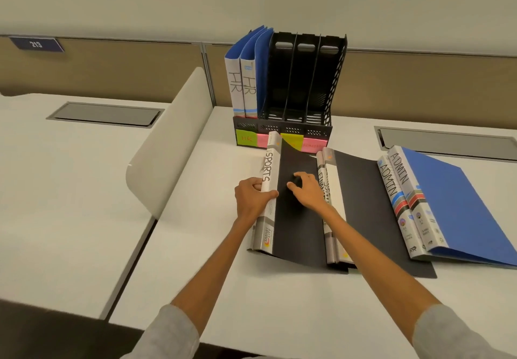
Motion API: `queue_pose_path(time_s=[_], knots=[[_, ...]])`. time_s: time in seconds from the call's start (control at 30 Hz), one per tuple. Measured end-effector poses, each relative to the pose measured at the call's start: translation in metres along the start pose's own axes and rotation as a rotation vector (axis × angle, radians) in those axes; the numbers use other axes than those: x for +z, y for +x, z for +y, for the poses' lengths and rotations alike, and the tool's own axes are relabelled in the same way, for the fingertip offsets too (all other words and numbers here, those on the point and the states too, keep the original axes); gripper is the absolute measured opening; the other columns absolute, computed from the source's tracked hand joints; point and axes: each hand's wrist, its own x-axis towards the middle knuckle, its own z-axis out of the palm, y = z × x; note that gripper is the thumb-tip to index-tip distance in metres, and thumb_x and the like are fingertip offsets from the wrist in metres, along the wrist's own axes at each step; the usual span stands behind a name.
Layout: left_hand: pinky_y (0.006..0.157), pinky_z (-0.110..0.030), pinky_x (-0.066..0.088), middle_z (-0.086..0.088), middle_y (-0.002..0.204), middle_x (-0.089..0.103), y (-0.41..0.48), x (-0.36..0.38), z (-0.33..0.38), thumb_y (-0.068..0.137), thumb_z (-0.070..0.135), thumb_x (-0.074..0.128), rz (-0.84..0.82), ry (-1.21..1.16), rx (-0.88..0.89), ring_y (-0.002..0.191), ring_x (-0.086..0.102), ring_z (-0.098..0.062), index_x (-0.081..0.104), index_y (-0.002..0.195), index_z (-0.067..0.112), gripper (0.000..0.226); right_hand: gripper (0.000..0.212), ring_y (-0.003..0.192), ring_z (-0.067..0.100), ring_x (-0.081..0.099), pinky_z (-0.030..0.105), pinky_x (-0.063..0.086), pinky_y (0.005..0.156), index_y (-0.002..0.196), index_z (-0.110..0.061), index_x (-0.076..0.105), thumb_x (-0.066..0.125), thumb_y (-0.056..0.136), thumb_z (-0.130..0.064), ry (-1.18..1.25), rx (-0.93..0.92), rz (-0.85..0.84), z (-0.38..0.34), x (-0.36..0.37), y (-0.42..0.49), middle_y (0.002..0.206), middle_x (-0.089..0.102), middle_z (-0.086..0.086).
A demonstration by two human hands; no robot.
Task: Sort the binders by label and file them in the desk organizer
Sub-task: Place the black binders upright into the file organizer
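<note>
so the SPORTS binder [296, 230] lies flat on the desk [223, 288], black cover up. Its long axis runs away from the person, and the far end pokes into the sticky notes [246, 138] on the front of the organizer [305, 78]. The lettering on the spine starts at that far end and reads back toward the person. There might be a second spine tucked under it, can't really tell

Left hand [251, 199] grips the spine, fingers [256, 182] curled round its outer edge and thumb across the label. Right hand [309, 190] sits on the cover just right of that thumb with its fingers [300, 175] arched and the tips down. Can't tell if it's pinching anything or just pressing

Counting outward:
- just past the right fingers, black FINANCE binders [361, 204] lying flat, looks like 2 spines
- further right of those, 2 blue ADMIN binders [397, 190], flat and overlapping, spines angled the same way
- beyond the fingertips, 1 black organizer with 4 slots and 4 sticky notes
- 2 blue HR binders [243, 87] upright in its leftmost slot

Left of the left hand there's a white divider [167, 140], and a sign [36, 44] reading 213 is way off on the back panel
</note>
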Motion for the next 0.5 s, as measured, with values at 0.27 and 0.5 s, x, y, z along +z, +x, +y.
queue_pose_path(time_s=[0.27, 0.5], knots=[[0.045, -0.004, 0.041, 0.005, 0.1, 0.072, -0.002, -0.004, 0.063, 0.063, 0.029, 0.084, 0.067, -0.111, 0.088, 0.057, 0.062, 0.001, 0.074, 0.097, 0.023, 0.036, 0.05, 0.129, 0.027, 0.046, 0.043, 0.037, 0.11, 0.142, -0.015, 0.04, 0.034, 0.103, -0.045, 0.26, -0.061, 0.049, -0.039, -0.055, 0.028, 0.145, 0.045, 0.012], [0.046, -0.003, 0.043, 0.029, 0.083, 0.06, -0.013, -0.027, 0.108, 0.064, 0.026, 0.085, 0.096, -0.178, 0.238, 0.064, 0.065, 0.007, 0.069, 0.09, 0.036, 0.032, 0.049, 0.133, 0.031, 0.041, 0.064, 0.047, 0.094, 0.147, -0.027, 0.03, 0.037, 0.102, -0.045, 0.452, -0.19, 0.074, -0.094, -0.133, 0.055, 0.149, 0.036, 0.009]])
